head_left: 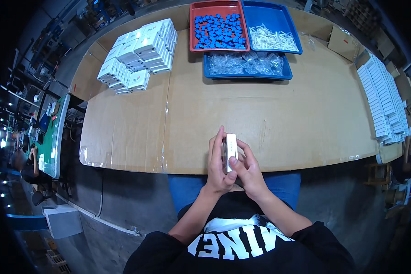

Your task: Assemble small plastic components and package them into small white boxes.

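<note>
A small white box (231, 148) stands on edge between my two hands, just above the front edge of the cardboard-covered table (205, 118). My left hand (218, 166) presses along its left side with the fingers pointing away from me. Curled around the right side is my right hand (247, 170), its thumb lying on the near end of the box. A dark strip shows between the box and my left fingers; what it is I cannot make out. My palms hide the lower part of the box.
White boxes (137, 50) are stacked at the back left. A red tray (219, 49) holds small blue parts; a blue tray (274, 49) holds white pieces. Clear plastic pieces lie in another blue tray (249, 77). More white boxes (383, 98) line the right edge. Someone (34, 171) sits far left.
</note>
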`<state>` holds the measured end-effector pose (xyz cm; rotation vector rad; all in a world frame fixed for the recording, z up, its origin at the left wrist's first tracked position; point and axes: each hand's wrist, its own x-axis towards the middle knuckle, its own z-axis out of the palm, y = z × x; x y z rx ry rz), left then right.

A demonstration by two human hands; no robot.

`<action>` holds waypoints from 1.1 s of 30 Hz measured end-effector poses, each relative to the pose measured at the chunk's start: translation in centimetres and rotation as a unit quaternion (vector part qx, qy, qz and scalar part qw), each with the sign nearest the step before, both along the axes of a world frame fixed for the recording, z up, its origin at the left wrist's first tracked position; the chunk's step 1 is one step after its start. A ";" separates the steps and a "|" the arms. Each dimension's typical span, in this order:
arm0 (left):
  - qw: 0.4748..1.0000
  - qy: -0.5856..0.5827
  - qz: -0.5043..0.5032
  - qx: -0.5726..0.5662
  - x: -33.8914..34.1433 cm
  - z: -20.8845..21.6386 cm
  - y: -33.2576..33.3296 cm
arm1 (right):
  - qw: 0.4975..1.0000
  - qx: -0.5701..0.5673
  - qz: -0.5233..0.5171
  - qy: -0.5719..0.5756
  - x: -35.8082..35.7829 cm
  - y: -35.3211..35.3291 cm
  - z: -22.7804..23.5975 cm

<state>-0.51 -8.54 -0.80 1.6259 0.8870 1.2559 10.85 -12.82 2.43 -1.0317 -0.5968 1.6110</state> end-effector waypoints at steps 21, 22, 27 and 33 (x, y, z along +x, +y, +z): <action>0.981 -0.140 0.088 0.104 1.4 -1.9 0.0 | 0.973 0.165 0.044 -0.155 -0.7 -1.0 1.5; 0.983 -0.105 0.089 0.123 1.4 -1.9 0.1 | 0.972 0.170 0.043 -0.158 -0.3 -1.0 1.3; 0.957 -0.252 -0.045 -0.136 1.4 -2.7 -1.3 | 0.907 0.256 0.075 -0.326 1.7 -1.5 2.4; 0.843 -0.291 -0.102 -0.440 0.1 3.1 -2.3 | 0.604 0.447 0.116 -0.649 4.6 0.1 2.5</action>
